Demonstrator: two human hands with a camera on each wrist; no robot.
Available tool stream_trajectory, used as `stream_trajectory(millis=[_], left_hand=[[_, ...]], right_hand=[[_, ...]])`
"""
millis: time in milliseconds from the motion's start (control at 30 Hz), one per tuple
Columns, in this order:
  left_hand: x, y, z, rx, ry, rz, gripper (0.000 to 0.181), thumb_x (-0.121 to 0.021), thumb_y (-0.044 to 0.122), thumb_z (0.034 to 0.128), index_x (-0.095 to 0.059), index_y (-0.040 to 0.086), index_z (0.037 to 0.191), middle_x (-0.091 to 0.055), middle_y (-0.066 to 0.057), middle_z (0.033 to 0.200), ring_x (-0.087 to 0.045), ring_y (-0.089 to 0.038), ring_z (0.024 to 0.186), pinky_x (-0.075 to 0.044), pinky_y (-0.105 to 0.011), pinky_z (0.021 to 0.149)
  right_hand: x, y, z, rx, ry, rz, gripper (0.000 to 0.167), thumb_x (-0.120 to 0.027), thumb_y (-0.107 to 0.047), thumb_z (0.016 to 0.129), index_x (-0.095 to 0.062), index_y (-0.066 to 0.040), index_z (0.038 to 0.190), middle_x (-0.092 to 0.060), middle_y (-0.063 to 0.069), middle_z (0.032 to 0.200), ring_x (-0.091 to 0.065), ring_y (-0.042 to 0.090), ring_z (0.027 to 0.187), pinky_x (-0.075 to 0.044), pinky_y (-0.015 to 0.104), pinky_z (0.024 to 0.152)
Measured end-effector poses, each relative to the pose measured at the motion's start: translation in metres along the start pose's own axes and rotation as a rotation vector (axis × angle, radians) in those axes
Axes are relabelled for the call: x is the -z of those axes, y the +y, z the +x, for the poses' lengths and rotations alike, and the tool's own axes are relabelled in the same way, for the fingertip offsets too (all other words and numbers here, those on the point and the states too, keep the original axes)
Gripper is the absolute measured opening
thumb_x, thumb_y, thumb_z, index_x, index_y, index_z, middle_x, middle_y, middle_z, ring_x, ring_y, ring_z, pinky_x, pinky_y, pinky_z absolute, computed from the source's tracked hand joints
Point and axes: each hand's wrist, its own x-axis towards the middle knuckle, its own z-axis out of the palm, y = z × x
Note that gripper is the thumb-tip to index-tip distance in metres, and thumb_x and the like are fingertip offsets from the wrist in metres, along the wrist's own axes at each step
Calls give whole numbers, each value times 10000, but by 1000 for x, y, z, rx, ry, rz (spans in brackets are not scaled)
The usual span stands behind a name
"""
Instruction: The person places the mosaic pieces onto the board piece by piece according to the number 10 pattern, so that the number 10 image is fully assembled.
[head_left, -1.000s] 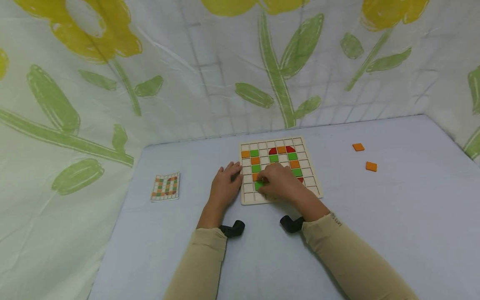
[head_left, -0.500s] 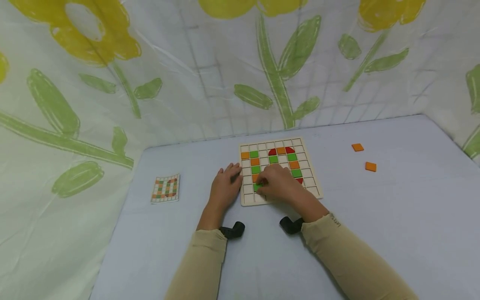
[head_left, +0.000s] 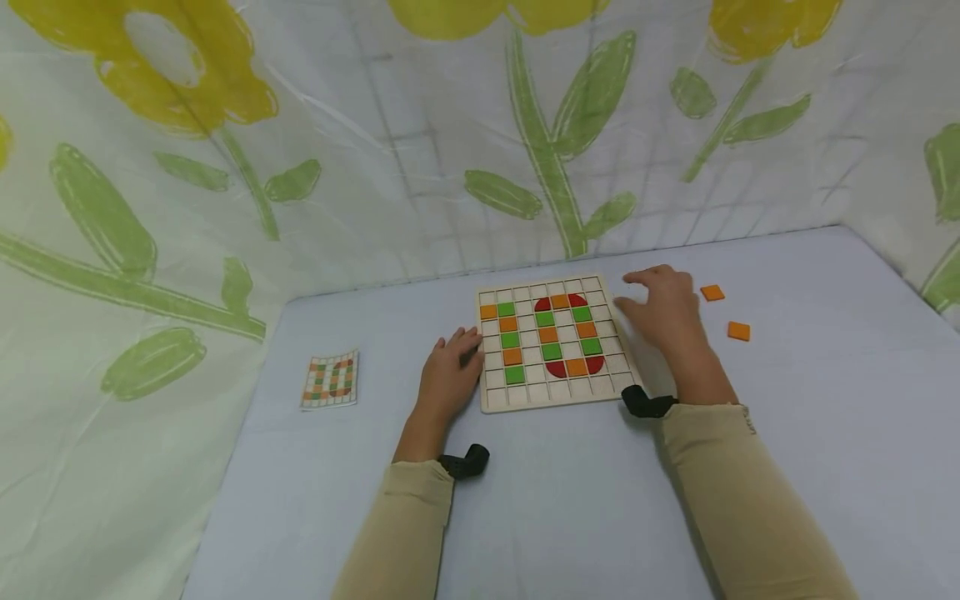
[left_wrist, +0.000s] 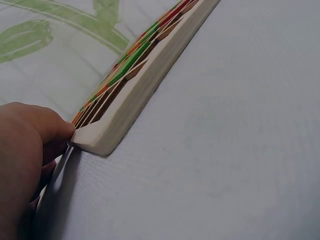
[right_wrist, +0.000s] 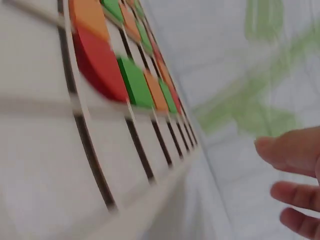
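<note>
A square wooden grid board [head_left: 491, 400] lies on the table, with orange, green and red tiles set in its cells. At the left the tiles form a "1"-like column, and at the right an oval ring with red rounded corners. My left hand [head_left: 447, 373] rests at the board's left edge, its thumb [left_wrist: 52, 125] touching the rim. Just off the board's right side, my right hand [head_left: 666, 310] is held with thumb and fingers apart and nothing between them. Two loose orange tiles, a farther one [head_left: 712, 292] and a nearer one [head_left: 738, 332], lie to its right.
A small printed card [head_left: 330, 379] with a matching coloured grid pattern lies on the left part of the white table [head_left: 555, 500]. A flower-printed cloth [head_left: 337, 167] hangs behind the table and along its sides.
My right hand has lifted from the board's left column and moved right, past the board's right edge, uncovering the lower tiles. The left hand stays at the left edge.
</note>
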Motion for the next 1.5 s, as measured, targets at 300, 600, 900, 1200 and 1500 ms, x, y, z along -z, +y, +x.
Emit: stream_trajectory(millis=[300, 600, 900, 1200, 1500], left_hand=[[1, 1, 0, 17, -8, -4, 369, -603, 232, 969, -636, 128, 1322, -563, 26, 1428, -427, -174, 1411, -213, -380, 1250], [0, 2, -1, 16, -10, -14, 372, -604, 224, 971, -630, 118, 1327, -561, 13, 1430, -431, -184, 1409, -217, -389, 1249], [0, 2, 0, 18, -13, -4, 377, -599, 229, 974, -625, 120, 1334, -556, 17, 1435, -426, -182, 1412, -214, -392, 1250], [2, 2, -1, 25, -22, -6, 376, -594, 234, 977, -624, 126, 1336, -550, 25, 1441, -419, -178, 1416, -201, -379, 1254], [2, 3, -1, 27, -24, -16, 379, -597, 229, 978, -619, 121, 1342, -551, 21, 1439, -416, -175, 1418, -202, -379, 1254]], right_hand=[[22, 62, 1, -211, 98, 40, 580, -590, -283, 947, -465, 22, 1424, -344, 312, 1487, -212, 537, 1390, -299, 659, 1081], [18, 77, -1, -202, -2, -6, 525, -554, -252, 956, -508, 96, 1348, -362, 318, 1491, -246, 549, 1391, -174, 722, 1135], [12, 75, -1, -169, 45, 103, 306, -600, -87, 944, -650, 35, 1219, -603, 290, 1257, -460, 470, 1268, -289, 608, 1142], [11, 70, 0, -192, 58, 136, 331, -618, -48, 919, -645, 0, 1246, -554, 274, 1353, -401, 466, 1343, -329, 606, 1127], [14, 72, -3, -149, 103, -59, 342, -602, -182, 919, -665, 57, 1156, -487, 338, 1366, -369, 519, 1303, -208, 684, 1112]])
